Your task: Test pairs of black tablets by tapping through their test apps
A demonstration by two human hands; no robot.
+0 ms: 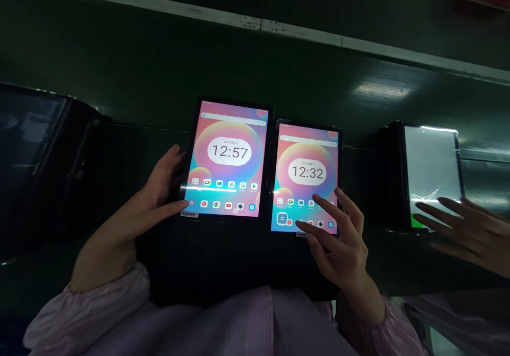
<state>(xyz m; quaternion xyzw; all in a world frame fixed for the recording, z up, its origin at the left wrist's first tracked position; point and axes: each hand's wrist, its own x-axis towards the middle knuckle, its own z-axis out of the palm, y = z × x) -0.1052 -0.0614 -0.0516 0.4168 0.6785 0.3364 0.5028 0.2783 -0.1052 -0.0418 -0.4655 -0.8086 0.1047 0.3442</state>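
Note:
Two lit tablets lie side by side in front of me. The left tablet [231, 196] shows a clock reading 12:57 over a pink and blue home screen, with a small barcode label at its lower left corner. My left hand [153, 199] grips that corner, thumb on the front and fingers along the left edge, partly hidden. On the right tablet [306, 151] the clock reads 12:32. My right hand [342, 239] lies over its lower right part, fingers spread, two fingertips at the app icons and another at the right edge. One icon near the lower left looks enlarged.
A co-worker's hand [470, 234] reaches over another tablet [432, 170] at the right, its screen white with a green patch. Dark stacked devices [32, 143] stand at the left. A pale metal strip [223, 18] crosses the dark green work surface [159, 64] behind the tablets.

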